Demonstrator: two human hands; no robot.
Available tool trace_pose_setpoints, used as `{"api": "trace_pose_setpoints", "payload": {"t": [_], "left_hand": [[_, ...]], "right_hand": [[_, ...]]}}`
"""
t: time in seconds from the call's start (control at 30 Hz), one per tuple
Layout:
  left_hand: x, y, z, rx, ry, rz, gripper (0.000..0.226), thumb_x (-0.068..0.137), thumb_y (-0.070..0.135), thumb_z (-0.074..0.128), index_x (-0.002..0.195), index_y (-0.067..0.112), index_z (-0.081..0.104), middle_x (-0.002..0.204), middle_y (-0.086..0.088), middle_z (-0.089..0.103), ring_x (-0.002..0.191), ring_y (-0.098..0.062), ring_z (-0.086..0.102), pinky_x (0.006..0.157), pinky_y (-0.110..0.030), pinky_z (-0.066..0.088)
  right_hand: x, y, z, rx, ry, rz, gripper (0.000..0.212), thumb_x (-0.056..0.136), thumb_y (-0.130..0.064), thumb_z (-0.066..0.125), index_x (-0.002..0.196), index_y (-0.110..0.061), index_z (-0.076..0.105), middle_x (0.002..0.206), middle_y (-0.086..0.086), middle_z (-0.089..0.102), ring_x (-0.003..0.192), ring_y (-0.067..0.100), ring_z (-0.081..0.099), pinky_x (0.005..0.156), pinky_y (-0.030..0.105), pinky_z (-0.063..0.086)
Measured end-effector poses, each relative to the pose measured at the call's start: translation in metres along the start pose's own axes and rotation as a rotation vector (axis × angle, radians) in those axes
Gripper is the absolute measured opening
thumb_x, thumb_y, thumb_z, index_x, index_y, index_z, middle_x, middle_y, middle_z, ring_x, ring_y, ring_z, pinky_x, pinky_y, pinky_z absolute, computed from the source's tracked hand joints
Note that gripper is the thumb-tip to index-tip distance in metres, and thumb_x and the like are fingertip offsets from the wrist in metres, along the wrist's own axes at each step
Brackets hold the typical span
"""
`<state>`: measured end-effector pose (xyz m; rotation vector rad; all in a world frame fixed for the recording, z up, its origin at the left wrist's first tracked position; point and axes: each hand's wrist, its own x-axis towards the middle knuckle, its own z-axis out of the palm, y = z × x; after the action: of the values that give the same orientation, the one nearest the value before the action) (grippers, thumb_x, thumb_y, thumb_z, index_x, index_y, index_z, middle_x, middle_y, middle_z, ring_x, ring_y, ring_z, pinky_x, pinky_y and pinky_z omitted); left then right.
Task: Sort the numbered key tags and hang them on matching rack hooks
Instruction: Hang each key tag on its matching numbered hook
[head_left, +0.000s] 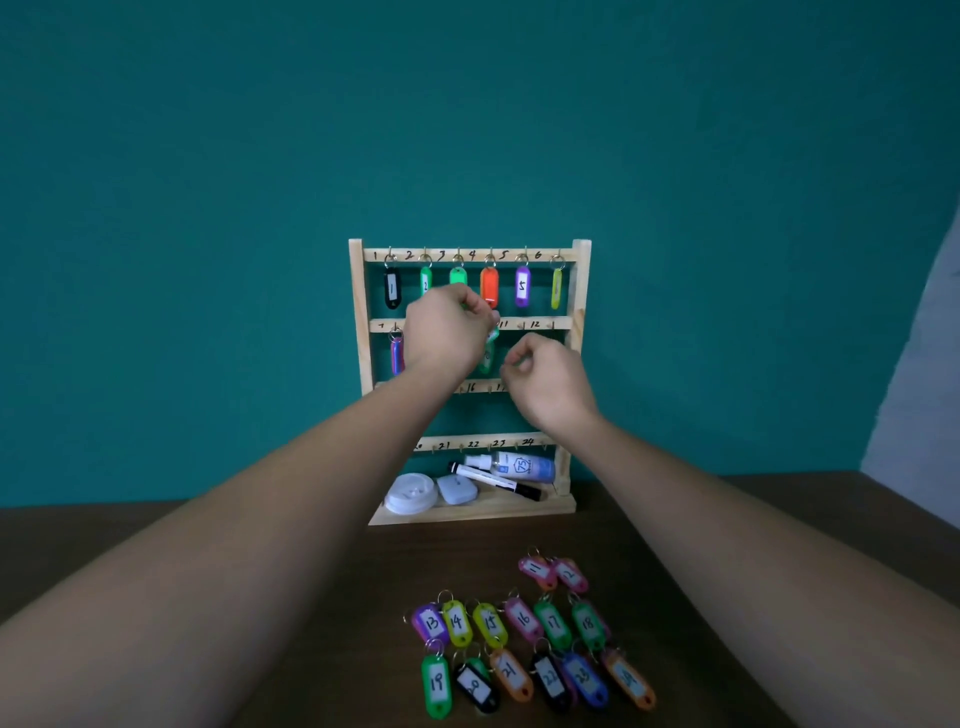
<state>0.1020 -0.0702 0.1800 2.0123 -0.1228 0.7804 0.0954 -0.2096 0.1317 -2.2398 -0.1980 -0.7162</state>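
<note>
A wooden key rack (581, 280) stands against the teal wall. Tags 1 to 6 hang on its top row, among them a purple tag 5 (522, 287). A purple tag (397, 353) hangs at the second row's left end. My left hand (447, 332) is raised at the second rail and pinches the ring of a green tag (487, 354) that dangles below its fingers. My right hand (550, 382) hovers just to the right, fingers curled, nothing visible in it. Several loose tags numbered 11 to 24 (524, 639) lie on the table in front.
The rack's base shelf holds a white lid (410, 493), a small white box (457, 489), a marker (498, 480) and a spray bottle (519, 464). The dark wooden table (311, 571) runs to the wall. A pale wall (919, 374) rises at far right.
</note>
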Motion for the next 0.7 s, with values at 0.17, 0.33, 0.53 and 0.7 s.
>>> {"api": "trace_pose_setpoints", "payload": {"t": [0.17, 0.33, 0.53, 0.7], "left_hand": [[0.005, -0.003, 0.006, 0.097, 0.036, 0.008, 0.025, 0.094, 0.026, 0.074, 0.069, 0.027, 0.071, 0.074, 0.013, 0.074, 0.070, -0.010, 0.072, 0.068, -0.032, 0.062], [-0.001, -0.002, 0.012, 0.256, 0.060, 0.082, 0.019, 0.095, 0.026, 0.065, 0.078, 0.027, 0.074, 0.077, 0.006, 0.074, 0.074, -0.023, 0.069, 0.064, -0.033, 0.057], [-0.015, -0.009, 0.009, 0.284, 0.035, 0.174, 0.011, 0.095, 0.027, 0.066, 0.093, 0.027, 0.077, 0.081, 0.006, 0.076, 0.075, -0.020, 0.070, 0.065, -0.031, 0.055], [-0.049, -0.026, 0.002, 0.219, -0.022, 0.183, 0.009, 0.094, 0.031, 0.072, 0.100, 0.024, 0.075, 0.082, 0.011, 0.073, 0.079, -0.014, 0.069, 0.070, -0.030, 0.056]], "right_hand": [[-0.013, 0.005, -0.003, 0.031, -0.023, 0.018, 0.010, 0.091, -0.017, 0.063, 0.091, -0.023, 0.071, 0.071, -0.004, 0.070, 0.076, 0.020, 0.069, 0.073, 0.038, 0.060], [-0.028, 0.013, -0.001, 0.082, -0.019, 0.027, 0.014, 0.091, -0.014, 0.061, 0.085, -0.022, 0.072, 0.068, -0.002, 0.072, 0.072, 0.018, 0.069, 0.072, 0.038, 0.060], [-0.056, 0.031, 0.000, 0.138, -0.003, 0.057, 0.015, 0.093, -0.014, 0.061, 0.085, -0.023, 0.071, 0.068, -0.006, 0.069, 0.072, 0.012, 0.067, 0.067, 0.033, 0.057], [-0.082, 0.053, 0.010, 0.110, -0.019, 0.096, 0.016, 0.100, -0.020, 0.064, 0.086, -0.023, 0.071, 0.080, -0.010, 0.071, 0.078, 0.007, 0.067, 0.063, 0.023, 0.049]]}}
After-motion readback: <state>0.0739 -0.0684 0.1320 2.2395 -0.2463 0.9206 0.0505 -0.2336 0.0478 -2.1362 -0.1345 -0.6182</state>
